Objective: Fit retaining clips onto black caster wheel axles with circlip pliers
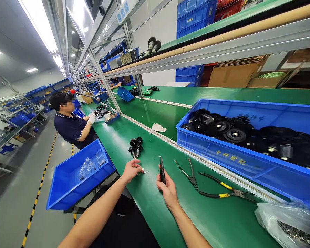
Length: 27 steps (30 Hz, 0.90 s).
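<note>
My left hand (130, 169) rests on the green bench (150, 203), its fingers pinched at a few small metal rings (145, 171) lying on the surface. Whether it grips one of the rings I cannot make out. My right hand (167, 189) is closed round a slim black tool (161, 170) held upright, tip pointing away from me. Just beyond the left hand stand two or three small black wheel assemblies (135, 145). To the right of my right hand lie two pairs of long-handled pliers (189, 175), one with yellow-banded handles (223, 191).
A blue bin (237, 160) full of black wheels sits on the right. A clear plastic bag (289, 222) lies at the near right. A blue bin (74, 179) with small bags hangs off the bench's left edge. A white glove (158, 128) lies further along. A seated co-worker (71, 122) works down the line.
</note>
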Tool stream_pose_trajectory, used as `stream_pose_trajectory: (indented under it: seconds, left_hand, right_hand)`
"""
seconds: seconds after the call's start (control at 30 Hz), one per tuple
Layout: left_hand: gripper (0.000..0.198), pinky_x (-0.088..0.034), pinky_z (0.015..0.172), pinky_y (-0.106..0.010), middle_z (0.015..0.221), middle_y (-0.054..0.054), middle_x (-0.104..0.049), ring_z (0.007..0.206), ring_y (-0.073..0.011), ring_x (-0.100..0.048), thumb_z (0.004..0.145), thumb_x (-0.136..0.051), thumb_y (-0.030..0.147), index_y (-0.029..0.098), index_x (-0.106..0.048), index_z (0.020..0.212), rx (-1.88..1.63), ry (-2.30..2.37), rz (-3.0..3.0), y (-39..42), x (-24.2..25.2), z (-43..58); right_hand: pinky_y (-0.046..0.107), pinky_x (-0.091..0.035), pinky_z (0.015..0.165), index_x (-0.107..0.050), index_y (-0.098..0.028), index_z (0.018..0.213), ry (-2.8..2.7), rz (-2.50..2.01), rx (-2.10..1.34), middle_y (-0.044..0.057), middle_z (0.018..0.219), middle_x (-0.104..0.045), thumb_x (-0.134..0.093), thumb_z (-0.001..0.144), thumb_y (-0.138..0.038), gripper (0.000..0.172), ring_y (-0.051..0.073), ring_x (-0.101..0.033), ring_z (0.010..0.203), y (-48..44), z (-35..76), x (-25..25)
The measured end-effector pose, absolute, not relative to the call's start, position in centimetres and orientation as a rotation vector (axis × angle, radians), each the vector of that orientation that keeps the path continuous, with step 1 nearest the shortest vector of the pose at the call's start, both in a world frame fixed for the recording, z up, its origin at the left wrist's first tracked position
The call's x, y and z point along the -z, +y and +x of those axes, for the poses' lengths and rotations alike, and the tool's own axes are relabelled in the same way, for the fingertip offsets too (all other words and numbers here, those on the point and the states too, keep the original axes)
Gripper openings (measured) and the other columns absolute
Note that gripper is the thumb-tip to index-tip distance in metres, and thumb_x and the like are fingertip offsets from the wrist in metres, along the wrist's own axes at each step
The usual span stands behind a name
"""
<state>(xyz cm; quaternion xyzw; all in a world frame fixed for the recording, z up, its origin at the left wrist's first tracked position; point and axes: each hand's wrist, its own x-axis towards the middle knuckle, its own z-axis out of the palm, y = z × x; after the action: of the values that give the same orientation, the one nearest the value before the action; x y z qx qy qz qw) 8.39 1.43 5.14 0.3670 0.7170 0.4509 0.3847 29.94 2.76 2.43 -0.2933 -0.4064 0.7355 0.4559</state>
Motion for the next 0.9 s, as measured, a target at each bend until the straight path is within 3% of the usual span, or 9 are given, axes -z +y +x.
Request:
stream_pose_trajectory:
  seconds: [0.1,0.2,0.37,0.43,0.57,0.9]
  left_hand:
    - [0.056,-0.046,0.051,-0.020,0.072,-0.002,-0.071,0.062,-0.0160,-0.072,0.066,-0.085,0.013,0.011,-0.064,0.118,-1.163,1.814,0.856,1.0,-5.1,7.7]
    - [0.076,-0.046,0.053,-0.021,0.072,0.002,-0.070,0.053,-0.0112,-0.065,0.059,-0.087,0.010,0.010,-0.060,0.130,-1.192,1.804,0.860,0.4,-5.5,7.5]
    - [0.106,-0.049,0.061,-0.021,0.085,0.003,-0.070,0.063,-0.0114,-0.072,0.065,-0.084,0.012,0.022,-0.035,0.158,-1.296,1.685,0.989,-0.7,-8.5,7.8]
    - [0.105,-0.053,0.067,-0.024,0.086,0.001,-0.072,0.070,-0.0154,-0.076,0.066,-0.083,0.013,0.021,-0.034,0.158,-1.306,1.633,0.992,-1.1,-10.3,7.9]
    - [0.093,-0.056,0.073,-0.029,0.085,-0.005,-0.077,0.076,-0.0204,-0.078,0.062,-0.085,0.014,0.011,-0.049,0.148,-1.241,1.623,0.895,-1.7,-13.6,8.1]
    - [0.082,-0.053,0.070,-0.027,0.088,-0.008,-0.082,0.071,-0.0175,-0.073,0.064,-0.084,0.016,0.010,-0.061,0.141,-1.216,1.777,0.946,-2.5,-16.8,9.7]
  right_hand:
    - [0.025,-0.039,0.055,-0.056,-0.024,0.147,-1.096,-0.739,-1.755,-0.002,0.084,-0.054,-0.072,0.079,-0.034,0.071,0.011,-0.046,0.064,2.7,29.9,-2.2]
    - [0.027,-0.047,0.062,-0.054,-0.021,0.149,-1.196,-0.762,-1.676,-0.001,0.086,-0.057,-0.069,0.081,-0.036,0.071,0.014,-0.053,0.069,2.6,29.7,-1.8]
    - [0.033,-0.055,0.075,-0.058,-0.024,0.147,-1.408,-0.819,-1.480,0.004,0.097,-0.063,-0.068,0.083,-0.035,0.065,0.018,-0.059,0.078,2.0,29.7,-1.2]
    - [0.034,-0.056,0.078,-0.057,-0.029,0.149,-1.607,-0.845,-1.261,0.004,0.097,-0.062,-0.065,0.089,-0.034,0.061,0.019,-0.060,0.081,1.8,29.8,-1.1]
    - [0.033,-0.056,0.080,-0.052,-0.033,0.153,-1.892,-0.841,-0.787,0.004,0.102,-0.064,-0.061,0.096,-0.032,0.057,0.020,-0.066,0.090,1.8,29.9,-0.7]
    - [0.034,-0.055,0.080,-0.043,-0.033,0.158,-1.991,-0.692,-0.494,0.006,0.104,-0.064,-0.063,0.096,-0.022,0.066,0.021,-0.065,0.092,1.9,29.8,-0.6]
